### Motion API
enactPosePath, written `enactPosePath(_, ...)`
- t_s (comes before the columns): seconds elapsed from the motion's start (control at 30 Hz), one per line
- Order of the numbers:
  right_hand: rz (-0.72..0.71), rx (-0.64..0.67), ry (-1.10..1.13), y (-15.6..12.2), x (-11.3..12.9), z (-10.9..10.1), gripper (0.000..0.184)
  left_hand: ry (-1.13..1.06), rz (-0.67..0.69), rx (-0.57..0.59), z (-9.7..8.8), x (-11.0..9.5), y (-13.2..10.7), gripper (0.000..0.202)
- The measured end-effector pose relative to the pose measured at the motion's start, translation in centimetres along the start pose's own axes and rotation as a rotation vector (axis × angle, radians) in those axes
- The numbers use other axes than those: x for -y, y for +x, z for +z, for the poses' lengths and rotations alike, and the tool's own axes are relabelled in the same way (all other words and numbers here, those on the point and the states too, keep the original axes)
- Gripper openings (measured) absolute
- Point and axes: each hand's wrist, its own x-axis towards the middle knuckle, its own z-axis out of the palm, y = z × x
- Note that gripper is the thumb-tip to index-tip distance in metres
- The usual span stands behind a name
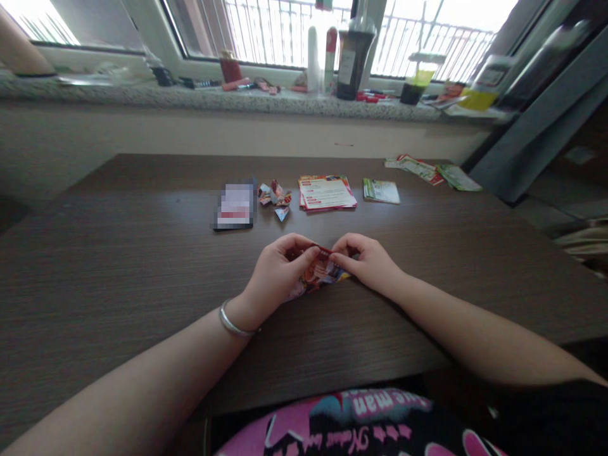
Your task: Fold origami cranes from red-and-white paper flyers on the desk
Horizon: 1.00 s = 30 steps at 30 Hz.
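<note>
A colourful printed paper, partly folded, is held just above the near middle of the brown table. My left hand pinches its upper left edge between thumb and fingers; a silver bangle sits on that wrist. From the other side my right hand pinches the paper's upper right edge. The two thumbs are close together along a reddish fold. Part of the paper is covered by my fingers. Beyond the hands lie several small folded paper pieces in a loose cluster.
Behind the hands are a stack of printed cards, a smaller green-white stack and a blurred-out flat item. Green and red leaflets lie at the back right. Bottles, including a dark one, crowd the windowsill.
</note>
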Motion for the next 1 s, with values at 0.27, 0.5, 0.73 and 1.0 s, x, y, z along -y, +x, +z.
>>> enactPosePath(0.27,-0.026,-0.023,-0.036,-0.04,0.25,0.03,0.01,0.054,0.034,-0.02,0.11,-0.25,-0.14,0.017)
enactPosePath(0.5,-0.037,-0.04,-0.044,-0.09,0.08,-0.01,0.011,0.07,0.039,-0.028,0.18,-0.65,-0.32,0.016)
enactPosePath(0.73,-0.065,-0.076,-0.034,-0.17,0.26,-0.04,0.008,0.052,0.066,-0.029,0.22,-0.38,-0.32,0.016)
enactPosePath(1.0,-0.126,-0.086,-0.06,-0.17,0.17,-0.12,0.008,0.03,0.053,-0.033,0.31,-0.39,-0.34,0.014)
